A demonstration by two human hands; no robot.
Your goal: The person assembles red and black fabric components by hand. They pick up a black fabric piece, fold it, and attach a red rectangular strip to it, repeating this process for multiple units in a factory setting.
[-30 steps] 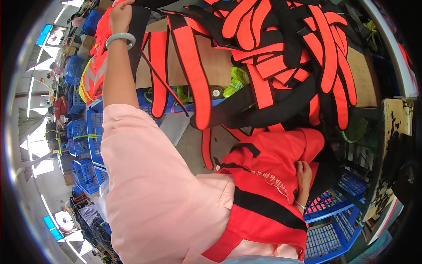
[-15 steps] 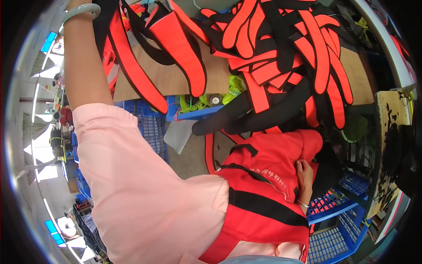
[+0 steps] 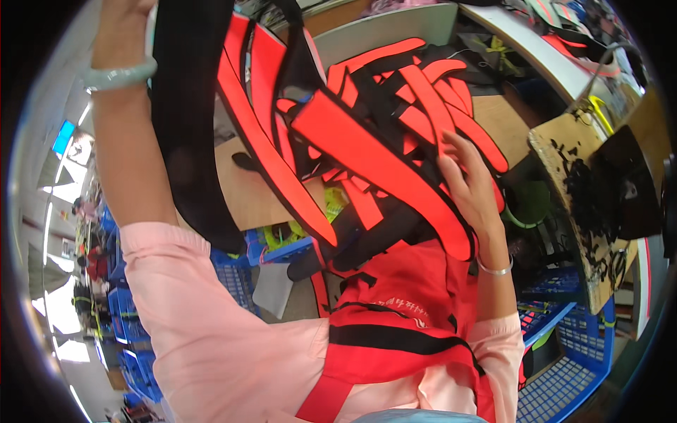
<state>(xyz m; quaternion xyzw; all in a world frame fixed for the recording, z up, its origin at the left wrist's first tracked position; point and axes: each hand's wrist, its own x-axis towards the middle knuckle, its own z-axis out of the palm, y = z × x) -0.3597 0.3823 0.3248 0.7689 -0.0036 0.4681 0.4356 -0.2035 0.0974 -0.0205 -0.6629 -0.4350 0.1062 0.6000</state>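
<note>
My left arm is raised at the upper left, and my left hand (image 3: 123, 14) is cut by the top edge, so most of its fingers are hidden. From beside it hang long orange strips with black edging (image 3: 374, 162) and a wide black strip (image 3: 190, 120), apparently in its grip. At the right, my right hand (image 3: 465, 176) is over the heap of orange and black strips (image 3: 423, 92). Its fingers are apart and slightly curled, with nothing visibly held. One hanging strip's rounded lower end reaches close to my right wrist.
Under the heap is a wooden tabletop (image 3: 236, 190). Below its edge, a blue crate (image 3: 289, 250) holds yellow-green material. A board with black scraps (image 3: 578, 204) stands at the right, above a blue basket (image 3: 585, 345). I wear a red apron (image 3: 409, 289).
My right hand has risen from beside the apron to the heap. The hanging strips have swung right and toward me, and a wide black one now shows more. The view has shifted.
</note>
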